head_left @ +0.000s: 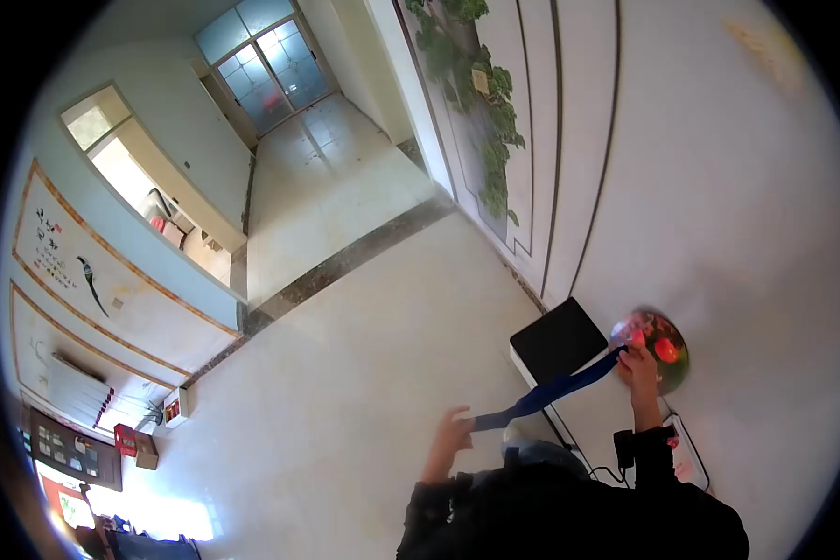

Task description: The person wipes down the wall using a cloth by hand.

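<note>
A long strip of dark blue cloth [551, 394] is stretched between my two hands; its exact kind cannot be made out. My left hand [452, 433] is closed on the narrower, lower end, out over the pale floor. At the other end, my right hand [638, 367] pinches the cloth between its fingers. Behind the right hand is a round, colourful item [661, 347] with red and green patterning, which the hand partly covers. A black flat-topped object [558, 340] lies just beyond the cloth's middle.
A white-framed tray-like item [687, 455] lies beside my right sleeve, with a dark cable [609, 474] near it. A wall with a painted vine [497, 121] rises ahead. Red and brown boxes [136, 446] stand far left. Glass doors [271, 70] close the hallway.
</note>
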{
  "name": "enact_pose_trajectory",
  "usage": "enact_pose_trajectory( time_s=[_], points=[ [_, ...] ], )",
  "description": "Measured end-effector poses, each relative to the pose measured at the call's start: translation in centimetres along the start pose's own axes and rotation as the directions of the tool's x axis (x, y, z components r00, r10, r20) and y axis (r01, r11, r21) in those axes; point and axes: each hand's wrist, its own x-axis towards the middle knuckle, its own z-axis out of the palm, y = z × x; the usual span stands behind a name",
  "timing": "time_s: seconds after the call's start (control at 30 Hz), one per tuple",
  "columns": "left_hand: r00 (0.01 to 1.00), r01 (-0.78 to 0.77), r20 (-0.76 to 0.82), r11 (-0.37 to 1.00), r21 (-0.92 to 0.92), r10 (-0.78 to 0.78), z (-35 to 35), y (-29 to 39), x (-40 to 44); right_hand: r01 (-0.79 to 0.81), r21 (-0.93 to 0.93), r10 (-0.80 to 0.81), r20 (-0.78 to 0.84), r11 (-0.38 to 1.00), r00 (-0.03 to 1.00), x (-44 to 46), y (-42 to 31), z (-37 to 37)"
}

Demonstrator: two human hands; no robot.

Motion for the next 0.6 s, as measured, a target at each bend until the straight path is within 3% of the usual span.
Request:
enact_pose_trajectory(
  time_s=[0.07, 0.1, 0.17, 0.23, 0.3, 0.37, 0.5, 0.57, 0.6],
  points=[
    [0.984, -0.105, -0.128, 0.981, 0.163, 0.126, -1.3, 1.0, -0.4, 0.154, -0.021, -0.151, 0.093, 0.988, 0.984, 0.5, 2.1, 0.9],
    [0.977, -0.17, -0.104, 0.976, 0.133, 0.185, -0.3, 2.9, 6.2, 0.191, -0.116, -0.181, 0.092, 0.975, 0.979, 6.1, -2.5, 2.9],
    [0.935, -0.204, -0.253, 0.96, 0.189, 0.249, -4.3, 4.7, 8.2, 0.257, -0.337, -0.203, 0.186, 0.906, 0.961, 6.6, -2.9, 9.8],
    [0.875, -0.271, -0.334, 0.926, 0.261, 0.35, -8.5, 7.1, 10.2, 0.201, -0.343, -0.105, 0.277, 0.918, 0.955, 9.5, -2.0, 15.2],
    [0.856, -0.25, -0.386, 0.929, 0.274, 0.344, -11.5, 8.4, 11.9, 0.28, -0.3, -0.187, 0.305, 0.912, 0.934, 11.4, -1.3, 19.5],
    [0.78, -0.205, -0.545, 0.948, 0.243, 0.309, -15.2, 9.8, 14.0, 0.197, -0.391, -0.098, 0.259, 0.899, 0.961, 11.9, -2.4, 23.9],
    [0.734, -0.285, -0.596, 0.944, 0.167, 0.327, -21.8, 14.7, 19.7, 0.085, -0.306, -0.054, 0.107, 0.948, 0.993, 15.0, -2.1, 31.0],
    [0.63, -0.314, -0.522, 0.803, 0.506, 0.575, -23.9, 17.5, 22.6, 0.038, -0.203, -0.036, 0.014, 0.978, 0.999, 16.0, -1.8, 33.3],
    [0.686, -0.371, -0.575, 0.894, 0.251, 0.446, -22.8, 21.6, 23.0, 0.086, -0.187, -0.088, -0.001, 0.979, 0.996, 16.7, -2.4, 34.7]
  ],
)
